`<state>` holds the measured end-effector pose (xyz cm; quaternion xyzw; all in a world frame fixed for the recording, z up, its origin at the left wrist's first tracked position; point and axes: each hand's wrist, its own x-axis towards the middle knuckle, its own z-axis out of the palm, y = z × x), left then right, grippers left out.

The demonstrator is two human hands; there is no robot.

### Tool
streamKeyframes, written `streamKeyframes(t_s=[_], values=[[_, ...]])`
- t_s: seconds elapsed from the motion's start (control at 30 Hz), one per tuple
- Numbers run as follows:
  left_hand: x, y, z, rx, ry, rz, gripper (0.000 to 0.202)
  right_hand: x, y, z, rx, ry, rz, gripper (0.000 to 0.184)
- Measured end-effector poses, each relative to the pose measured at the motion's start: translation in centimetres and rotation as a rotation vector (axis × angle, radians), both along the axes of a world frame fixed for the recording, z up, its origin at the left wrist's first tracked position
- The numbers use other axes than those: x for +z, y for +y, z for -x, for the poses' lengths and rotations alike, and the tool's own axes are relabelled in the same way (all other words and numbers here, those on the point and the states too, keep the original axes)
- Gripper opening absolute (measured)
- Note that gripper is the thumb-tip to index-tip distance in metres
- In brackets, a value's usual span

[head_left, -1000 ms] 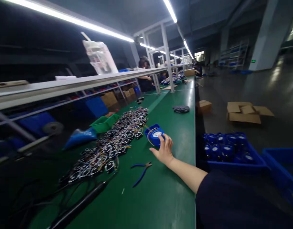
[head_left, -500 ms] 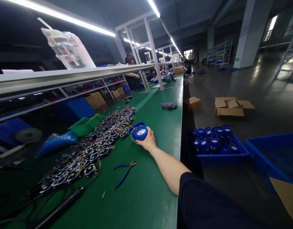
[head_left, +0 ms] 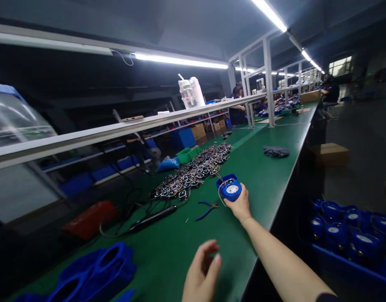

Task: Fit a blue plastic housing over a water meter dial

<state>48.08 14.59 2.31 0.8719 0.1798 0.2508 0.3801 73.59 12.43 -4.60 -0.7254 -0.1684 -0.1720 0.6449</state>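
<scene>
My right hand [head_left: 240, 205] is closed round the side of a blue water meter [head_left: 232, 189] with a round white dial, its blue lid tipped up behind and thin wires looping over it. The meter rests on the green bench top. Nearer to me, my left hand [head_left: 203, 272] hovers over the bench with fingers curled and apart, nothing between them. Blue-handled pliers [head_left: 208, 209] lie spread just left of the meter. Beyond them spreads a heap of small black circuit boards [head_left: 193, 172] with coloured wires.
A soldering iron [head_left: 155, 218] with its cable lies at left, near a red box [head_left: 90, 220]. Blue plastic housings [head_left: 95, 268] sit at the front left. A grey cloth [head_left: 276, 151] lies farther along. A blue crate [head_left: 353, 262] of meters stands below, right.
My view has swung to the left, so the bench appears farther right. My left hand has come into view at the bottom. My right hand still holds the meter.
</scene>
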Motion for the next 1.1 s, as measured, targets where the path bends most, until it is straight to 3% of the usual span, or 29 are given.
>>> streamKeyframes(t_s=[0.13, 0.27, 0.5, 0.67, 0.77, 1.1], values=[[0.8, -0.2, -8.4, 0.086, -0.073, -0.040, 0.034, -1.2, -5.0, 5.3, 0.110, -0.057, 0.016, 0.092], [1.4, 0.5, -12.3, 0.103, 0.082, -0.186, 0.042, -1.6, -7.0, 7.4, 0.142, -0.027, 0.017, 0.094], [2.7, 1.9, -14.4, 0.152, 0.329, -0.323, 0.038, -1.6, -6.6, 8.0, 0.155, -0.003, 0.014, 0.091], [3.0, 2.7, -16.0, 0.002, 0.287, -0.409, 0.026, -1.9, -6.2, 8.4, 0.122, -0.017, 0.033, 0.087], [2.6, 3.2, -16.4, -0.068, 0.258, -0.465, 0.022, -2.1, -5.8, 8.5, 0.098, -0.022, 0.042, 0.087], [0.3, 5.2, -17.1, -0.071, 0.132, -0.531, 0.024, -1.9, -5.3, 7.6, 0.077, -0.026, 0.072, 0.091]])
